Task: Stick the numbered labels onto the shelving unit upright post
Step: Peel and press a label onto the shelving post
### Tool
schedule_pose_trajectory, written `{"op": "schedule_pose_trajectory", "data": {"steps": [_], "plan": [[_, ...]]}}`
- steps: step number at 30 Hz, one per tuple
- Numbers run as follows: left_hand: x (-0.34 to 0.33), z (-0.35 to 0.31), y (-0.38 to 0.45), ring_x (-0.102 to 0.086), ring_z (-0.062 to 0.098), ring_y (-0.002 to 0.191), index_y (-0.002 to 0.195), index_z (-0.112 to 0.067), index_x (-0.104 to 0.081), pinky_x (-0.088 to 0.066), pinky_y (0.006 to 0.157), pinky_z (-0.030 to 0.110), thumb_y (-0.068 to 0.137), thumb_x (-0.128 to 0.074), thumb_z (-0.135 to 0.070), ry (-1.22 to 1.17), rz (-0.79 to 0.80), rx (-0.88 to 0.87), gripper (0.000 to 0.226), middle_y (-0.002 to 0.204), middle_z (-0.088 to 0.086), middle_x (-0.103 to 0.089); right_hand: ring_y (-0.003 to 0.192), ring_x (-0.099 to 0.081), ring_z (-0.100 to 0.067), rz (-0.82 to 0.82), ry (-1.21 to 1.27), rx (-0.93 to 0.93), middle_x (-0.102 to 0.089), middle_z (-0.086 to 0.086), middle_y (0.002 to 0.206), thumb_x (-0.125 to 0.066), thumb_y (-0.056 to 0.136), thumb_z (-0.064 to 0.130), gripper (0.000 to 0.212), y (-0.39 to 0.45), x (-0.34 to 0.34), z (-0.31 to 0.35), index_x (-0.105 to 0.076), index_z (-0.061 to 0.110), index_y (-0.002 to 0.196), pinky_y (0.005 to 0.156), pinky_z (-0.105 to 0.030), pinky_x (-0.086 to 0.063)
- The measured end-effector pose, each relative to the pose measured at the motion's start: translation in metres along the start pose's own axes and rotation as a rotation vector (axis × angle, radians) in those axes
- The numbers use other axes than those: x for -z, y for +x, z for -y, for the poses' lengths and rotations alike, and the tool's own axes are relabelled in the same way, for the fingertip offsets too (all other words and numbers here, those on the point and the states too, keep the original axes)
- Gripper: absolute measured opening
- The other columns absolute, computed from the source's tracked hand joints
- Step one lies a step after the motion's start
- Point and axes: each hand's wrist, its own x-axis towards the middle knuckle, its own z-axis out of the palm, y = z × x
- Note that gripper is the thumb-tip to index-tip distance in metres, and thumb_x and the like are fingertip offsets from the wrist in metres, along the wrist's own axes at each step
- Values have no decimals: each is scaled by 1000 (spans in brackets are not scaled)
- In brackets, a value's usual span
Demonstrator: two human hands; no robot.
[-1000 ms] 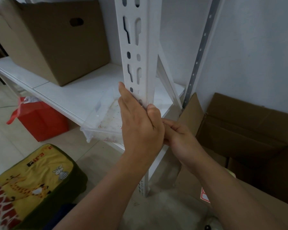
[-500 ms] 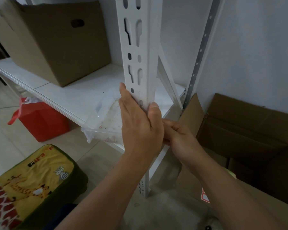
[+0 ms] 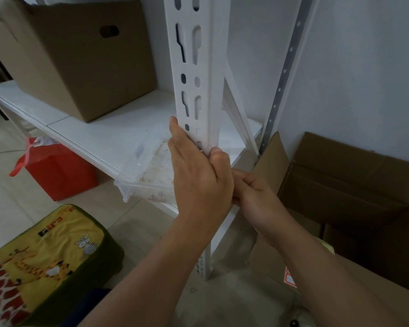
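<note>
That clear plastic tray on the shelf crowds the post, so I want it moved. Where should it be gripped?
Judging from its pose, take the clear plastic tray by its near rim, which overhangs the white shelf edge, coming from the front-left, away from the white slotted upright post where the left hand works.

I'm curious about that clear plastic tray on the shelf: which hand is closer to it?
The left hand. It is pressed against the white post, right beside the clear plastic tray and overlapping its edge. The right hand sits on the post's far side, away from the tray.
</note>
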Motion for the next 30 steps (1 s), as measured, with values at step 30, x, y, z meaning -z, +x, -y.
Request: {"op": "schedule_pose_trajectory", "data": {"steps": [30], "plan": [[-3,0,-1,-41,10,108,149,-9,-8,-52,87,33,87,-43,-17,13,-18,-10,71,134,-2,-33,88,-66,5,8,8,7,-72,14,91,-35,101,21,34,-3,-1,4,-68,26,102,70,-5,-47]]}}
